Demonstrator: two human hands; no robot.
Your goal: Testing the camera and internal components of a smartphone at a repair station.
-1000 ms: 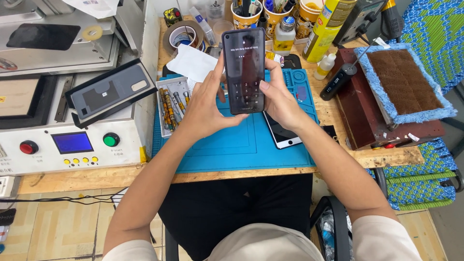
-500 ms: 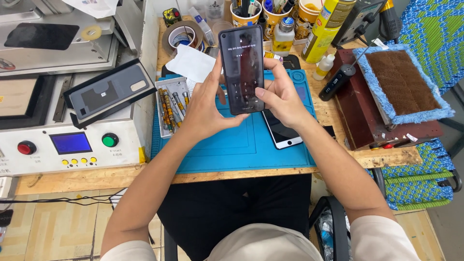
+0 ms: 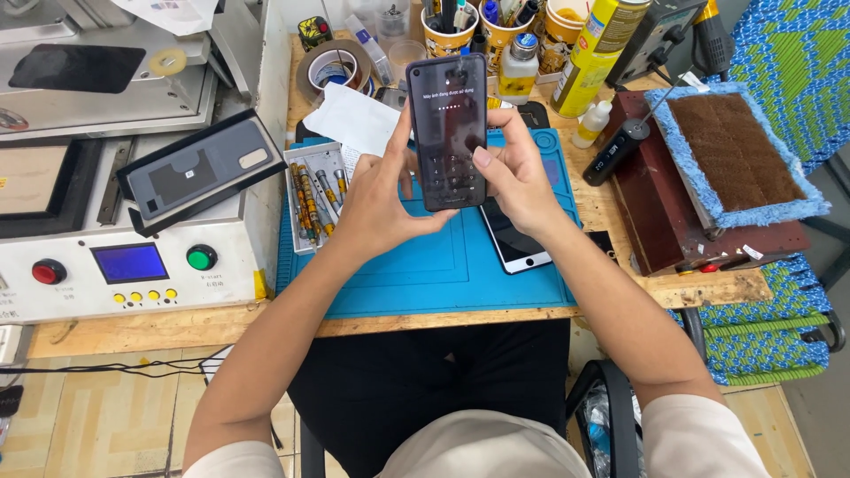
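The left hand (image 3: 376,205) cupped the dark rectangular smartphone (image 3: 447,131) from its left edge, fingers wrapped behind, thumb up along the side. The right hand (image 3: 518,181) closed on the phone's right edge, thumb tip pressed against the lit glass screen, which showed a dim keypad. So both hands gripped the one phone, holding it upright and tilted toward the camera, above the blue rubber work mat (image 3: 425,265).

On that mat, just under the right hand, lay a second flat phone with a white frame (image 3: 513,243), partly hidden by the wrist. At the mat's left edge sat a small clear tray of screwdriver bits (image 3: 314,199). Beyond the mat's far edge stood a roll of brown tape (image 3: 332,66) and a yellow spray can (image 3: 598,57). Left of the mat, on the white machine (image 3: 106,265) with red and green buttons, rested a black phone back cover (image 3: 199,173). Right of the mat, a dark red box (image 3: 673,221) carried a brown pad with blue fringe (image 3: 735,155). The wooden table (image 3: 177,327) held it all.
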